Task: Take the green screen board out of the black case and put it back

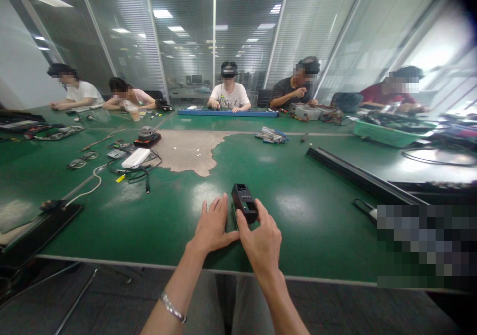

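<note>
Two hands out: your right hand (263, 240) grips the black device (244, 203), left hand (210, 228) lies open on the table (298, 186); device looks unopened.

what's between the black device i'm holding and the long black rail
Only bare green tabletop, in the head view, lies between the black device and the black rail.

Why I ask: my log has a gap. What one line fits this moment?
right hand: fingers hold small black boxy device | left hand: open, flat on green table beside it
</note>
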